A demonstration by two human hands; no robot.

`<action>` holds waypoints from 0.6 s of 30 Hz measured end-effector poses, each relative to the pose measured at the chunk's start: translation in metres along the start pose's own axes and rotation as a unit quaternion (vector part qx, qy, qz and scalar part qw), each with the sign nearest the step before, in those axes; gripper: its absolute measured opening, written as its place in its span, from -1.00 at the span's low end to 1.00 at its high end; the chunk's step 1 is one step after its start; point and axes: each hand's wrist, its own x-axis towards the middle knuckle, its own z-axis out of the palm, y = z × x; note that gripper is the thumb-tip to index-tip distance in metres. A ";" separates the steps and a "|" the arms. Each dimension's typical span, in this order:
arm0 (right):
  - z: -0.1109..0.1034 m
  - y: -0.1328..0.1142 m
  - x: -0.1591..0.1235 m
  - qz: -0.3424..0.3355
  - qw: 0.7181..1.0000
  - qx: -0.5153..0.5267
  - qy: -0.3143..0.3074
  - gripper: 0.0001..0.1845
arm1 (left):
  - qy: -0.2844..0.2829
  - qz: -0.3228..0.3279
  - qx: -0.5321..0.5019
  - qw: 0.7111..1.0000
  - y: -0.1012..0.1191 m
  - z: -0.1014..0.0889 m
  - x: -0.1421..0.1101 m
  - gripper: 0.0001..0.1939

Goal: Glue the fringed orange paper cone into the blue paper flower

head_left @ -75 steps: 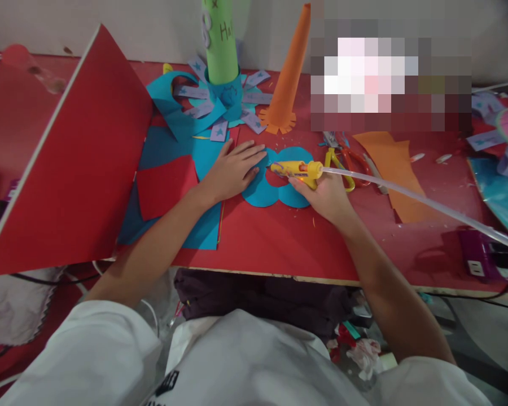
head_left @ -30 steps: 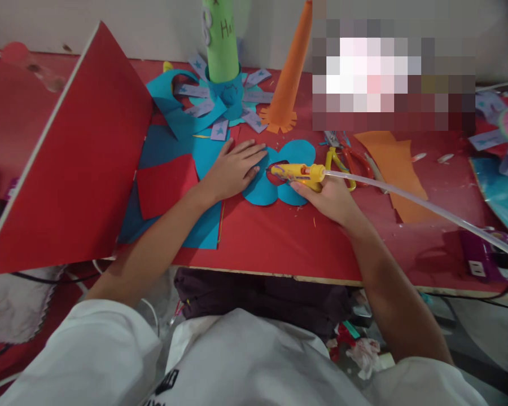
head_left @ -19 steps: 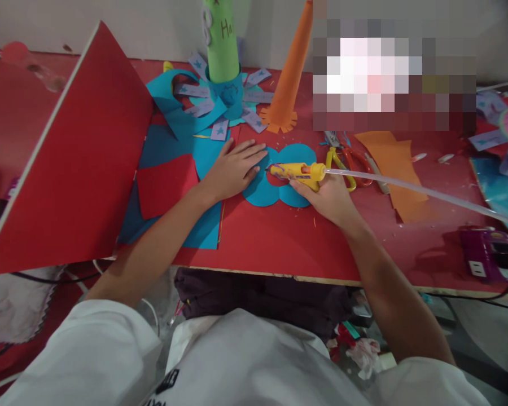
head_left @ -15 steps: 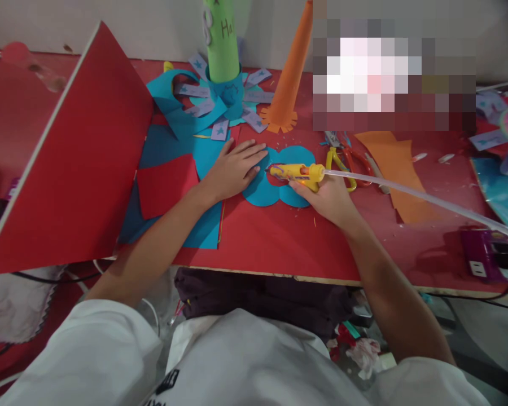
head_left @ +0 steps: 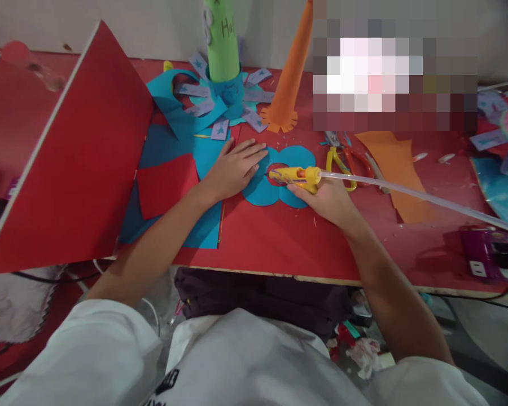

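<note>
Frame centre: blue petaled paper [head_left: 260, 193] lies flat | left hand [head_left: 232, 171], fingers loosely spread, grasping nothing, rests over its left edge, apparently steadying it | right hand [head_left: 332, 201], fingers wrapped around a yellow glue gun [head_left: 295, 175], aims leftward over the paper, likely for control.

Yellow glue gun [head_left: 294, 175]: set nearer the person and slightly further left than half a second ago; nozzle [head_left: 268, 175] likewise lower along the left side of the cut-out flower.
Right hand [head_left: 330, 197]: slight shift along with the gun.
Clear glue stick [head_left: 406, 192]: far length swung up, higher at the picture's right edge than in the two oldest views.
Blue cut-out flower [head_left: 258, 192]: upper right petal [head_left: 300, 155], raised one second ago, now lower and flatter.
</note>
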 end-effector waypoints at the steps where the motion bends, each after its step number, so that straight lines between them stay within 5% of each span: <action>1: -0.001 0.000 0.000 -0.001 1.000 0.003 -0.001 -0.44 | 0.001 0.000 -0.001 1.000 0.000 0.000 0.000 -0.38; 18: -0.003 -0.007 0.003 0.016 0.998 0.057 0.031 -0.48 | 0.003 0.007 0.008 1.000 -0.002 0.004 -0.001 -0.38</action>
